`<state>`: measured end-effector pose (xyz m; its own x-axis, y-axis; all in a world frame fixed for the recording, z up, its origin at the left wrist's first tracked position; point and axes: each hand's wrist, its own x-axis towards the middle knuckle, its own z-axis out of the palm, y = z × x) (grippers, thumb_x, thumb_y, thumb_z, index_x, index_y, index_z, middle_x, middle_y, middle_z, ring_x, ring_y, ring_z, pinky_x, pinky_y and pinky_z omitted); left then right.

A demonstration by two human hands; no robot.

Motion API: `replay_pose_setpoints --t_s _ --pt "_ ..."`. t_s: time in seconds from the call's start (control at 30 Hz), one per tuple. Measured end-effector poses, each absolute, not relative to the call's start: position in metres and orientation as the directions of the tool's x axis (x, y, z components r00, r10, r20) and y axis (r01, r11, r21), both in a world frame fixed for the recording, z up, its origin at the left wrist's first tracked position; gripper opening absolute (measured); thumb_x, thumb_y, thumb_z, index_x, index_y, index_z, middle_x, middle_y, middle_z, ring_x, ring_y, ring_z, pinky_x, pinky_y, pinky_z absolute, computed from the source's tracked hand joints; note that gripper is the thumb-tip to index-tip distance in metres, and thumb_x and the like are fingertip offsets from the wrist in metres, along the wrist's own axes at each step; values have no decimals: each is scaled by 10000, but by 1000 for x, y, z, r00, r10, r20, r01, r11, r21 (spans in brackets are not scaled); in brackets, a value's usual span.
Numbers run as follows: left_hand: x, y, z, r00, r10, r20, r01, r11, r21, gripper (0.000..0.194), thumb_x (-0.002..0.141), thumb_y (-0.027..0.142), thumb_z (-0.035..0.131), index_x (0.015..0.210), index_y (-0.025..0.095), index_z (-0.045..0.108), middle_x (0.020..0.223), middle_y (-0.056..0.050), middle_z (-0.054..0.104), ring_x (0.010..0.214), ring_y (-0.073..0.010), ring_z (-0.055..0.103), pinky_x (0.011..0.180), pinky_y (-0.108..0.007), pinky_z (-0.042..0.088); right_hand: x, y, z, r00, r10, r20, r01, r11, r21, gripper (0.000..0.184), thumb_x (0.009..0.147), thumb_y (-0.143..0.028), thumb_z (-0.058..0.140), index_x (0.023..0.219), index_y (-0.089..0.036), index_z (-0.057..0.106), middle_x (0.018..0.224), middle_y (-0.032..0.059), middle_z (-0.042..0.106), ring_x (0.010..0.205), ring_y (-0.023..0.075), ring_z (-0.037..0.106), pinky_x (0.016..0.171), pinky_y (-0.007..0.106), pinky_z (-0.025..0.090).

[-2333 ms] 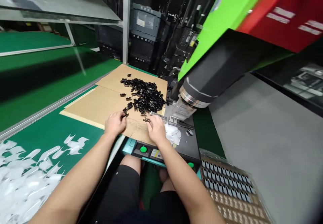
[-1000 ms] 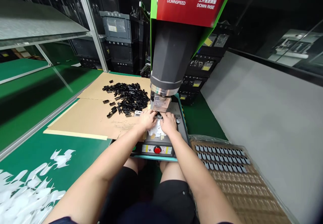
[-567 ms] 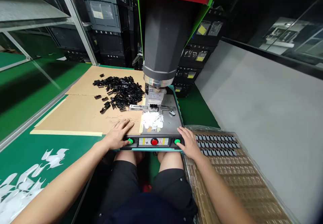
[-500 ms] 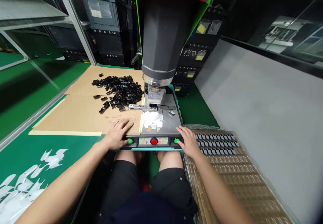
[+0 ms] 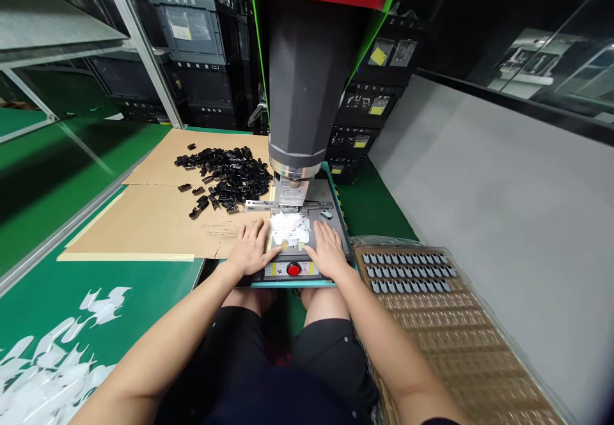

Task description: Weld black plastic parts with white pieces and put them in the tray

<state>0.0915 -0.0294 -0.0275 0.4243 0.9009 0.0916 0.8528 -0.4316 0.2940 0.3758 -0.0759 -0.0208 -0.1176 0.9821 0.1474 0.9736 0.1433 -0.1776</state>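
Observation:
My left hand point(image 5: 252, 249) lies with fingers spread at the left front of the machine base, over the cardboard's edge. On the other side, my right hand point(image 5: 329, 247) rests fingers apart on the grey metal plate point(image 5: 319, 190). Between them is a heap of white thin film pieces point(image 5: 290, 228). Behind the heap, the machine's metal press head point(image 5: 292, 192) is down on the fixture point(image 5: 261, 205). A small grey part point(image 5: 326, 214) sits just beyond my right fingertips. At the front panel, a red button point(image 5: 293, 269) shows between my wrists.
Many small black clips point(image 5: 235, 176) are piled on the cardboard sheet point(image 5: 158, 220). White film pieces point(image 5: 48, 374) lie on the green table at left. A tray point(image 5: 441, 323) at right carries rows of grey parts point(image 5: 407, 273). Stacked crates point(image 5: 192, 29) stand behind.
Both hands have left the green buttons and moved inward and forward onto the machine base, beside the white film heap. The press head has come down onto the fixture.

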Motion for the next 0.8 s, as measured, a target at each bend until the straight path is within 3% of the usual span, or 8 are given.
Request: replay_pose_setpoints --t_s 0.13,0.33,0.6,0.8 --pt "123 -21 -25 418 906 57 869 -418 264 958 1022 744 329 1716 98 191 1776 -226 189 1664 -377 153 1336 -628 64 357 -50 -20 -133 987 87 979 145 -141 822 1066 -497 451 1730 -96 178 1786 167 231 1661 332 183 1339 535 129" --pt "144 -15 -22 360 933 17 903 -353 247 929 1035 717 309 1723 105 186 1787 -211 131 1674 -362 115 1336 -643 16 352 -33 -22 -112 993 45 980 118 -159 798 1084 -502 373 1727 -68 185 1787 153 234 1664 340 164 1349 557 74" --pt "131 -24 -32 405 883 239 816 -467 341 920 1028 710 414 1689 85 275 1760 -241 233 1653 -365 206 1342 -608 132 356 -44 -20 -120 978 172 960 159 -232 774 1066 -448 393 1728 -96 199 1773 142 283 1658 322 189 1350 519 147" --pt "136 -21 -34 378 872 310 797 -477 370 895 1001 681 537 1656 100 351 1713 -269 324 1614 -411 283 1319 -646 175 356 -44 -21 -137 971 194 953 183 -242 787 1050 -441 453 1726 -114 218 1766 144 296 1653 333 199 1349 520 151"
